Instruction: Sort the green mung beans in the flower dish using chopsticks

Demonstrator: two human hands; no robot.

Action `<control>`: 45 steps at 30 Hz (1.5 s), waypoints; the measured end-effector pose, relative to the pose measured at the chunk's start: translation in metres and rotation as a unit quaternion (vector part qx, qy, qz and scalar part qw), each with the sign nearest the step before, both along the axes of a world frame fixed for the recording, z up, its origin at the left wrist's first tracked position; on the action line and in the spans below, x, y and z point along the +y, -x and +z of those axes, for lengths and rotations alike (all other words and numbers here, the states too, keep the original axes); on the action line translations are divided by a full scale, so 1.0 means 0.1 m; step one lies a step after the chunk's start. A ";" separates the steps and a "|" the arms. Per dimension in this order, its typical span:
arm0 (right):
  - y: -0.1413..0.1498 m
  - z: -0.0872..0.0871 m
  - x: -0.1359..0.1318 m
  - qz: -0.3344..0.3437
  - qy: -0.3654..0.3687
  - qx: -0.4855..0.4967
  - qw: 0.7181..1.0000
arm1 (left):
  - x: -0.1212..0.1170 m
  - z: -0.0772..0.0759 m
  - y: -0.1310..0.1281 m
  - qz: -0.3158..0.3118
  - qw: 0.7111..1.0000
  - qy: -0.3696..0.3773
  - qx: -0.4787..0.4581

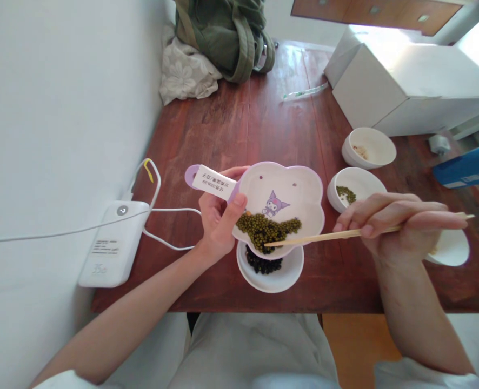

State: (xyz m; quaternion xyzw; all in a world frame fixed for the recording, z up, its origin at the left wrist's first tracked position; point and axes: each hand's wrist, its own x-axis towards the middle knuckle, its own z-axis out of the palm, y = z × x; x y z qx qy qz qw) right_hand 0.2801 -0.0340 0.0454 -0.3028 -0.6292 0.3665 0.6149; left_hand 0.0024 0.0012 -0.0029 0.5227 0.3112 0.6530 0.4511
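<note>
Flower-shaped dish (pixel 305 199) is clamped in the left hand (pixel 220 227) where its handle starts, thumb on the rim, with a smaller white bowl (pixel 272 283) below, right of that grip and nearer the body. Right hand (pixel 405 241) is closed on chopstick (pixel 316 237) (one or two, can't tell), tip out left at the green beans (pixel 259 230), which lie in the dish, right of the left thumb; black beans (pixel 266 266) in the bowl.
</note>
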 end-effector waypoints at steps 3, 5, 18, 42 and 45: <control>0.00 0.00 0.01 0.016 -0.013 -0.009 1.000 | 0.01 0.01 0.00 -0.001 1.000 0.001 0.001; -0.01 0.00 0.01 0.016 -0.016 -0.009 1.000 | 0.01 0.02 0.00 -0.004 1.000 0.001 -0.001; -0.25 0.09 0.12 -0.038 -0.103 -0.050 0.993 | 0.00 -0.02 0.01 -0.005 1.000 0.002 -0.011; -0.17 0.13 0.12 0.055 -0.055 -0.094 0.993 | 0.00 -0.01 0.01 -0.003 1.000 -0.017 0.003; -0.17 0.13 0.12 0.054 -0.057 -0.097 0.992 | -0.01 0.00 0.01 0.000 1.000 -0.009 0.004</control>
